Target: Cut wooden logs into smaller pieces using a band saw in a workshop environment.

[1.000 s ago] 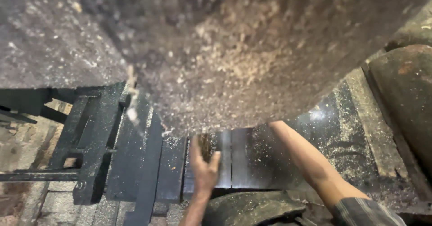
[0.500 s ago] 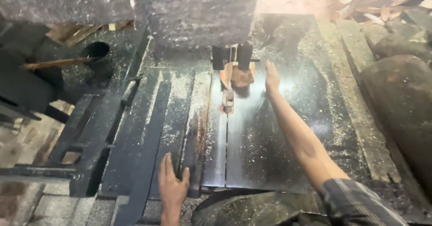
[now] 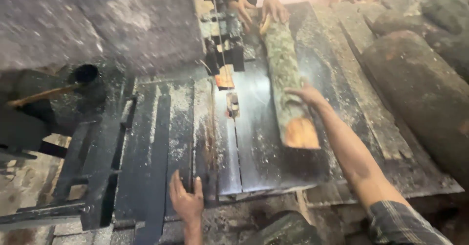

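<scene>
— Where's the log?
— Flat on the desk, just right of the blade.
— The hands?
— Right hand rests spread on the log's bark. Left hand lies open on the desk's near edge, holding nothing. Another person's hands grip the log's far end.

The picture is mostly dim and a bit grainy. The brightest light comes from 12 o'clock, where the far end glows pale and pinkish. A shiny patch of glare sits on the metal tabletop near the middle, and the cut end of the log shines orange. The big grey shape at 10 o'clock is blurry and out of focus. The right hand looks a little smeared. Dark shadows fill the edge at 9 o'clock and the corner at 4 o'clock. The left hand at 6 o'clock is dim but clear. Straight lines lean outward near the edges.
</scene>
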